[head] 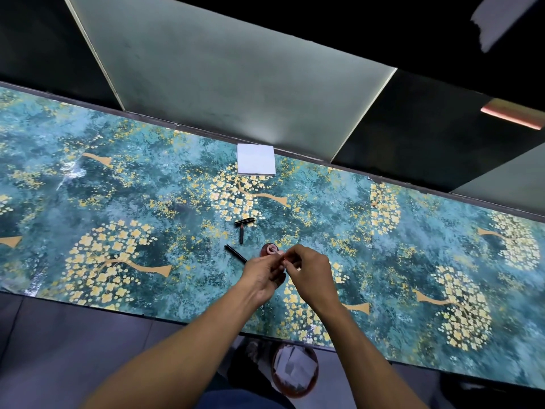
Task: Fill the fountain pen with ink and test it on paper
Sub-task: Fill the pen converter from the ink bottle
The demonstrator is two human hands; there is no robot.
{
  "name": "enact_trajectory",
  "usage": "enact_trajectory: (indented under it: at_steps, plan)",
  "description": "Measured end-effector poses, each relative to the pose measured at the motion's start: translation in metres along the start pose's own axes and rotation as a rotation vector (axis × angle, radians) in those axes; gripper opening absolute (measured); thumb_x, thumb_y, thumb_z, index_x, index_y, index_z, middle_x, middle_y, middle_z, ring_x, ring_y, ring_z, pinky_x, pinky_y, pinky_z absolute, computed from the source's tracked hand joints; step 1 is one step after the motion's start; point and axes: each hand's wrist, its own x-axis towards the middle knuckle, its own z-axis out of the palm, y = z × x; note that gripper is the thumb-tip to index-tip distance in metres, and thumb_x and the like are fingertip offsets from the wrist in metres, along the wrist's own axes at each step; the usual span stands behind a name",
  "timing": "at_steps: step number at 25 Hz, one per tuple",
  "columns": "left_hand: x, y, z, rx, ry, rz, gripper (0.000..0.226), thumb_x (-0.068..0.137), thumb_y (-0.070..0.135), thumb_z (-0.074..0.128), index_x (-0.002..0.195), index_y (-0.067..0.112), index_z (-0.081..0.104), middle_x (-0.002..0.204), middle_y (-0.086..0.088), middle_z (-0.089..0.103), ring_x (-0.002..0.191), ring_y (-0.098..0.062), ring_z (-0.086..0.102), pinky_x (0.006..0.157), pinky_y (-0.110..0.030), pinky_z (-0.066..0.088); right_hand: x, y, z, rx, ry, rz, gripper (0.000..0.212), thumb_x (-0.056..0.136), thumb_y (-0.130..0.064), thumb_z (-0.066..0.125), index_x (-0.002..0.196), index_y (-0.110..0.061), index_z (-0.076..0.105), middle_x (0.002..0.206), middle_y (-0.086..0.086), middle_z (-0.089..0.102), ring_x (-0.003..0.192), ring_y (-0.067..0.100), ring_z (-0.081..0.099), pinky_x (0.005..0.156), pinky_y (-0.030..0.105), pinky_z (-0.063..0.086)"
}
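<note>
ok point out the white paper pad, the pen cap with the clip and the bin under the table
white paper pad (256, 159), head view, middle of its top sheet
pen cap (245, 222), head view, middle of its black body
bin (295, 370), head view, on the paper scraps inside it

The counter (118, 184) is covered in mottled teal, patterned with trees of pale yellow blossoms on tan trunks. The paper pad (256, 159) is white. The pen cap (244, 222) and pen barrel (235, 253) are black.
</note>
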Motion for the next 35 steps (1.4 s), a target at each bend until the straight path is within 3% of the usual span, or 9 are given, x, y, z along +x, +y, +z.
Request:
enact_trajectory:
  at_steps: [6,11,20,27,35]
  plan:
    - [0.000,0.002,0.005,-0.050,-0.023,-0.049,0.007,0.089,0.008,0.068,0.087,0.001,0.066,0.064,-0.007,0.062,0.058,-0.016,0.057,0.062,-0.028,0.049,0.009,0.004,-0.001,-0.096,0.024,-0.014,0.001,0.089,-0.021,0.069,0.090,-0.022,0.069,0.084,0.000,0.068,0.075,0.017,0.063,0.071,0.038,0.055]
    - [0.003,0.002,0.008,-0.061,-0.007,-0.090,0.008,0.089,0.008,0.068,0.086,0.001,0.067,0.063,-0.007,0.062,0.059,-0.016,0.056,0.065,-0.029,0.049,0.018,0.001,-0.002,-0.203,0.000,-0.038,0.006,0.091,-0.023,0.065,0.086,-0.020,0.068,0.083,0.001,0.065,0.073,0.019,0.060,0.065,0.038,0.053]
    - [0.013,0.007,0.005,-0.107,0.035,-0.131,0.010,0.090,0.009,0.067,0.089,-0.001,0.068,0.062,-0.008,0.061,0.056,-0.015,0.055,0.059,-0.026,0.049,0.028,-0.002,0.001,-0.217,-0.059,-0.061,0.006,0.090,-0.016,0.066,0.093,-0.018,0.072,0.089,0.001,0.067,0.077,0.017,0.061,0.069,0.032,0.053]
    - [0.020,0.008,0.009,-0.193,0.089,-0.182,0.019,0.092,0.014,0.065,0.076,0.005,0.063,0.056,-0.004,0.055,0.052,-0.012,0.049,0.059,-0.025,0.047,0.033,-0.007,0.006,-0.281,-0.088,-0.093,0.009,0.089,-0.016,0.062,0.093,-0.018,0.070,0.088,0.004,0.063,0.078,0.024,0.061,0.068,0.038,0.052]
    - [0.026,0.017,0.008,-0.230,0.097,-0.285,0.027,0.092,0.016,0.065,0.068,0.007,0.059,0.042,-0.002,0.053,0.031,-0.011,0.050,0.048,-0.021,0.049,0.036,-0.013,0.012,-0.356,-0.094,-0.115,0.010,0.091,-0.015,0.058,0.093,-0.013,0.068,0.092,0.006,0.063,0.080,0.027,0.062,0.067,0.039,0.052]
